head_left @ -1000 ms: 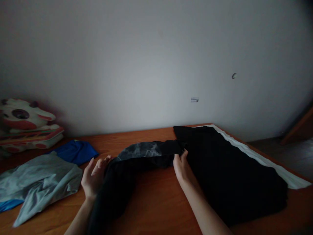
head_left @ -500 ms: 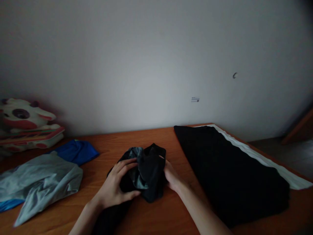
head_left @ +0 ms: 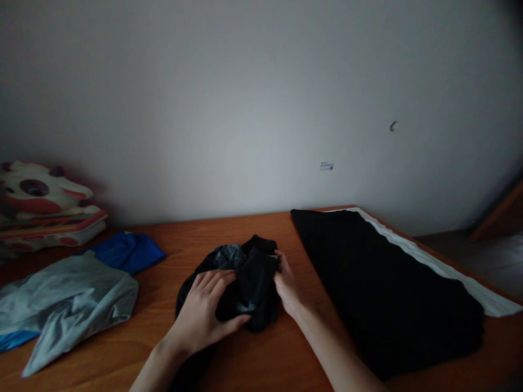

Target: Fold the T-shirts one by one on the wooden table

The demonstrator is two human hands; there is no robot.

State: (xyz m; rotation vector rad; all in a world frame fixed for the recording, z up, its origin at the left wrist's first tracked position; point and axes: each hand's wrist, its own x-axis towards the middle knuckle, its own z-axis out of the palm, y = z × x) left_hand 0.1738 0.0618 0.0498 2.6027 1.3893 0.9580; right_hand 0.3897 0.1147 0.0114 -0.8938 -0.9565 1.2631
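Note:
A bunched-up black garment with dark grey patches lies on the wooden table; its exact kind cannot be made out. My left hand grips its left side, fingers curled over the cloth and thumb reaching across the near side. At the garment's right edge, my right hand pinches the fabric, with its fingertips partly hidden by the folds. A tail of black cloth runs under my left forearm toward the front.
On the right, a black garment lies flat over a white cloth. Left, a grey garment overlaps a blue one. Behind them stands a cow-shaped toy keyboard. A pale wall borders the table's far side.
My left hand has shifted slightly right across the garment. My right hand has moved up a little along its edge, and the bundle's folds have changed, covering more of the grey patches.

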